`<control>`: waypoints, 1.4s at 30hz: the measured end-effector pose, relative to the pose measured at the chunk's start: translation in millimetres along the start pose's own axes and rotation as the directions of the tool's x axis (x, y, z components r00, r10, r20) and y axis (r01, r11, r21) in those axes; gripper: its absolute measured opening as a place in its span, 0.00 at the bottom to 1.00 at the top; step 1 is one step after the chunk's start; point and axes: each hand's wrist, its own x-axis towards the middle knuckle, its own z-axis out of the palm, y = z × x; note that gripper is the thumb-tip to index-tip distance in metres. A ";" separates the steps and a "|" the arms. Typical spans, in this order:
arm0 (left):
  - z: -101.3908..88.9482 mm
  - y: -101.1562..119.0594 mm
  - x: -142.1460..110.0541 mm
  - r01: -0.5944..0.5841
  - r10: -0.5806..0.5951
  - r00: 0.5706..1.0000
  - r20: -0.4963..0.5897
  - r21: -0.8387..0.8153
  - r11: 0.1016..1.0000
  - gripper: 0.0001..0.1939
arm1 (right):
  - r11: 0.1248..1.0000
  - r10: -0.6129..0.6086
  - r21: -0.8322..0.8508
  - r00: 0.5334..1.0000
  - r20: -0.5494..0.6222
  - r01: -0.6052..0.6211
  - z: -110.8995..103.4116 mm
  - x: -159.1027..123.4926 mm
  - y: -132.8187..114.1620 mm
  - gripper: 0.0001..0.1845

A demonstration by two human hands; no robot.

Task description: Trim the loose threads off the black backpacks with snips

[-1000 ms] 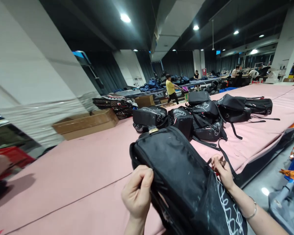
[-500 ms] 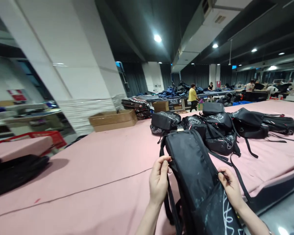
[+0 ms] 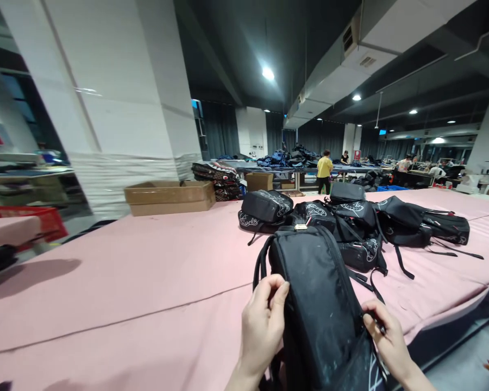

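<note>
A black backpack (image 3: 313, 293) with white line drawing low on its front stands upright before me on the pink-covered table (image 3: 146, 271). My left hand (image 3: 264, 320) is closed in a pinch at its left edge, beside the hanging black straps. On the opposite side, the fingers of my right hand (image 3: 385, 331) are pinched on the bag's right edge. A small dark piece shows between those fingers, too small to name. The bag's bottom is out of the picture.
More black backpacks (image 3: 358, 255) lie heaped behind the bag, their straps trailing over the cloth. A cardboard box (image 3: 171, 198) stands at the table's far left edge, near a wrapped pillar (image 3: 130, 108). A person in a yellow top (image 3: 324, 167) is farther back.
My view has swung slightly right. Both hands keep their pinch on the backpack, and the bag sits a little lower in the picture. The person in yellow has turned away.
</note>
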 end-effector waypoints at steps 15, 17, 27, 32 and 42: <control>2.9 2.0 -9.9 0.216 -0.341 0.928 -0.150 -0.531 0.819 0.15 | 0.980 -0.113 -0.166 0.994 -0.001 0.112 1.4 3.0 -15.4 0.12; 3.4 4.3 -11.7 0.231 -0.335 0.932 -0.142 -0.480 0.846 0.14 | 0.966 -0.147 -0.215 0.989 -0.013 0.141 -5.1 9.6 -27.4 0.19; 15.9 7.6 -17.8 0.207 -0.283 0.947 -0.148 -0.392 0.896 0.14 | 0.618 -0.602 -0.469 0.764 0.232 0.631 15.1 71.2 -125.9 0.06; 21.2 2.7 -21.8 0.172 -0.251 0.952 -0.173 -0.372 0.912 0.13 | 0.415 -0.619 -0.596 0.694 0.369 0.687 19.3 78.6 -141.5 0.07; 19.9 2.5 -28.5 0.179 -0.275 0.950 -0.147 -0.465 0.867 0.12 | 0.513 -0.625 -0.487 0.696 0.352 0.707 12.5 82.9 -141.2 0.06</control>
